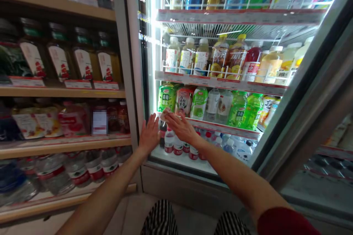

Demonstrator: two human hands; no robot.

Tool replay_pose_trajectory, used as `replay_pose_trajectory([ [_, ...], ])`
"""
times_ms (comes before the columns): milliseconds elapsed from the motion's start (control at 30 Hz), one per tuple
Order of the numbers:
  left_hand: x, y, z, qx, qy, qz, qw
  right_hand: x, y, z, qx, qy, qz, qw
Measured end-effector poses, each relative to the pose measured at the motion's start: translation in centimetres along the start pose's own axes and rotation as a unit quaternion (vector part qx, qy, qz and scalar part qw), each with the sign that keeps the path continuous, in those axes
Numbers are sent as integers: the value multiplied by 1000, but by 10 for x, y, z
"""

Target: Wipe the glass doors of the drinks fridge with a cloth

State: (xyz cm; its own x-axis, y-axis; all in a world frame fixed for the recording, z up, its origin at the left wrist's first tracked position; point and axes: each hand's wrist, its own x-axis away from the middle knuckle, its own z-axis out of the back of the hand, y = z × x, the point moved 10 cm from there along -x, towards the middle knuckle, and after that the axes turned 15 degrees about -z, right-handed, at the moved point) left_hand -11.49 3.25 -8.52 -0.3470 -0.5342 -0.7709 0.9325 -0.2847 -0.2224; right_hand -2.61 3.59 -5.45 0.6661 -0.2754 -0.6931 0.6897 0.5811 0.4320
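Observation:
My left hand is open, its fingers stretched flat against the left side of the glass fridge door, near the frame. Beside it, my right hand reaches in from the right with its fingers together, pressing a crumpled pale cloth to the glass. Part of the cloth is hidden under the fingers. Behind the glass, close to the right fingertips, stand a green tea bottle and a reddish tea bottle. Small water bottles with red labels show below my hands.
On the left, open wooden shelves hold several rows of juice and water bottles. A dark door frame slants along the right. Higher fridge shelves carry cans and bottles. My knees in striped trousers are low in front of the fridge base.

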Motion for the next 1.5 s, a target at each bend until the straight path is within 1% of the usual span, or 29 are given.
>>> replay_pose_trajectory([
  [100, -1, -8, 3, -5, 1, 14, 1000, -26, 14, 13, -11, 31, -60, 998],
  [167, -3, -13, 5, -5, 7, 21, 1000, -35, 13, 14, -15, 37, -69, 997],
  [300, -1, -26, 10, -9, 17, 44, 999, -35, -15, -4, -11, -4, 4, 1000],
  [333, 1, -30, 11, -13, 17, 51, 998, -37, -19, -7, -11, -8, 13, 1000],
  [400, 6, -40, 13, -18, 22, 69, 997, -48, -20, -6, -12, 0, -1, 1000],
  [500, 9, -54, 20, -20, 34, 91, 995, -69, -16, 0, -14, 27, -45, 999],
  [533, 8, -57, 22, -22, 37, 96, 994, -73, -17, 1, -14, 29, -45, 998],
  [633, -1, -60, 31, -28, 41, 94, 994, -76, -29, 0, -5, 5, 8, 1000],
  [667, -5, -60, 35, -32, 43, 91, 994, -76, -30, 1, -1, -3, 22, 1000],
  [700, -10, -59, 38, -35, 44, 86, 995, -78, -26, 4, 2, -4, 24, 1000],
  [767, -19, -57, 45, -40, 49, 80, 995, -86, -5, 21, 3, 25, -14, 1000],
  [833, -29, -54, 50, -38, 55, 76, 995, -90, 23, 44, -3, 79, -75, 994],
  [867, -35, -51, 53, -37, 60, 72, 995, -88, 35, 54, -5, 102, -96, 990],
  [900, -41, -48, 55, -35, 65, 66, 995, -84, 42, 61, -5, 115, -103, 988],
  [933, -46, -44, 58, -33, 70, 60, 995, -77, 45, 66, 0, 119, -96, 988],
  [1033, -64, -28, 66, -28, 81, 37, 996, -54, 47, 73, 26, 102, -38, 994],
  [1067, -71, -21, 68, -24, 81, 27, 996, -49, 52, 77, 34, 100, -36, 994],
  [1100, -77, -15, 70, -20, 82, 18, 996, -46, 62, 84, 39, 106, -53, 992],
  [1200, -95, 5, 75, -11, 92, -1, 996, -39, 104, 111, 38, 148, -153, 976],
  [1233, -100, 11, 77, -10, 99, -5, 995, -35, 114, 117, 38, 157, -171, 972],
  [1300, -111, 24, 80, -7, 112, -19, 993, -22, 119, 119, 42, 147, -164, 974],
  [1400, -125, 42, 85, -9, 134, -49, 990, 1, 113, 111, 61, 103, -111, 987],
  [1433, -129, 47, 86, -9, 141, -58, 988, 7, 114, 111, 68, 94, -104, 988],
  [1500, -136, 58, 88, -8, 152, -73, 986, 11, 129, 120, 75, 97, -127, 984],
])
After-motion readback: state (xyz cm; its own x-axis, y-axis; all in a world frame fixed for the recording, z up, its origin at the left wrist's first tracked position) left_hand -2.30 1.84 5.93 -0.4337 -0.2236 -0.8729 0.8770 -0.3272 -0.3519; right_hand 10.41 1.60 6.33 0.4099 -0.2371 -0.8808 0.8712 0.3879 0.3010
